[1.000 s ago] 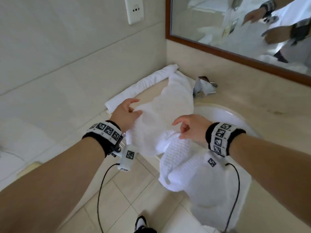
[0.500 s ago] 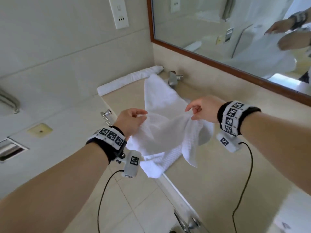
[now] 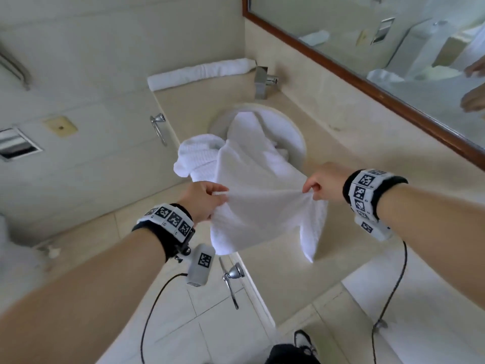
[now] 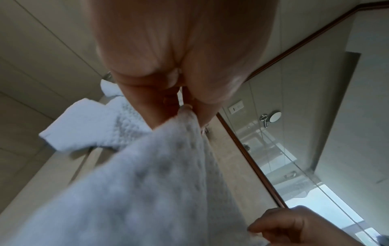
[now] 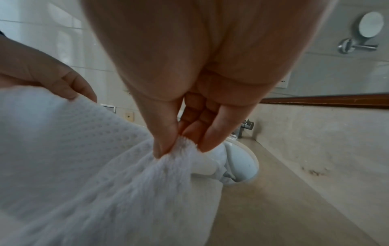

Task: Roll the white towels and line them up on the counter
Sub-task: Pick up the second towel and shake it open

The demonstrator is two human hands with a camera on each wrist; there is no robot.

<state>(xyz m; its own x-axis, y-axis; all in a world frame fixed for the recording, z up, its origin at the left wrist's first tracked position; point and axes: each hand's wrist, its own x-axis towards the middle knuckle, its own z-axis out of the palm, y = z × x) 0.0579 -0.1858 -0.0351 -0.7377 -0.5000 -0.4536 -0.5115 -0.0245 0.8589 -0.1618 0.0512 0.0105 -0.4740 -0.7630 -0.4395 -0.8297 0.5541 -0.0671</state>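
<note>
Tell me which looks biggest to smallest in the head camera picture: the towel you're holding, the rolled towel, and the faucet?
1. The held towel, stretched between the left hand and right hand; it is also nearest the camera.
2. The rolled towel, at the counter's far end.
3. The faucet.

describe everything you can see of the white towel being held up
The white towel is waffle-textured cloth, unrolled and stretched taut along its top edge. The left hand pinches one corner, the right hand the other. Its body hangs in loose folds over the counter edge; its far end trails into the sink, against another crumpled towel.
</note>
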